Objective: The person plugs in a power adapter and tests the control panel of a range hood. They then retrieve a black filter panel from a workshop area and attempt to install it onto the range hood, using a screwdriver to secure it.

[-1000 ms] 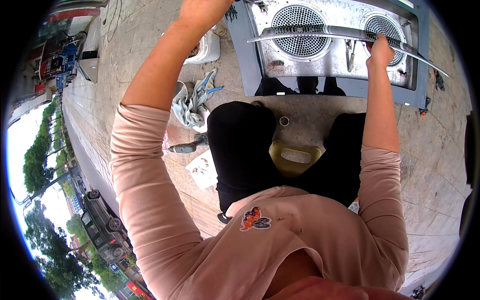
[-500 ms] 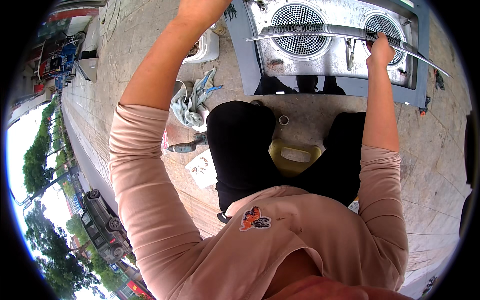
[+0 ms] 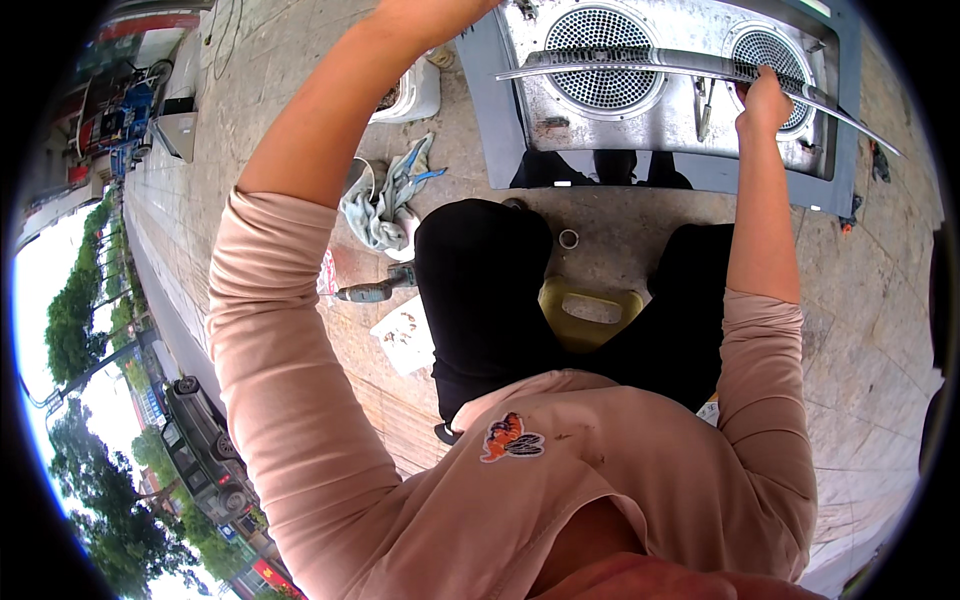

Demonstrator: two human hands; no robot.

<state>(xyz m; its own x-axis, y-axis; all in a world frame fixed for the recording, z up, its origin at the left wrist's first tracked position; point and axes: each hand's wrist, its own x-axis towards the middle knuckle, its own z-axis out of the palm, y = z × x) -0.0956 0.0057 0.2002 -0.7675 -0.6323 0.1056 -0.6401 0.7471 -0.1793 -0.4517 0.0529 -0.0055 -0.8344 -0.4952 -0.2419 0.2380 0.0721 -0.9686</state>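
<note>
Silvery metal is making up the long, slightly bowed strip that the person is gripping in the right hand, fingers closed around it toward its right end. The strip is spanning the grey-framed metal unit on the pavement, running from near the unit's left edge to beyond its right edge, and crossing in front of the left round grille and the right round grille. Whether it is touching the unit, the view is not showing. The left hand is sitting by the unit's upper left corner, cut off by the picture's top, so its grip cannot be told.

Good handling here is probably depending on balance: with the right hand gripping off-centre, the longer left stretch is likely wanting support, the wrist is needing to stay level, and the thin edge is calling for careful fingers. Beyond the unit's left edge, a power drill and a cloth are lying.
</note>
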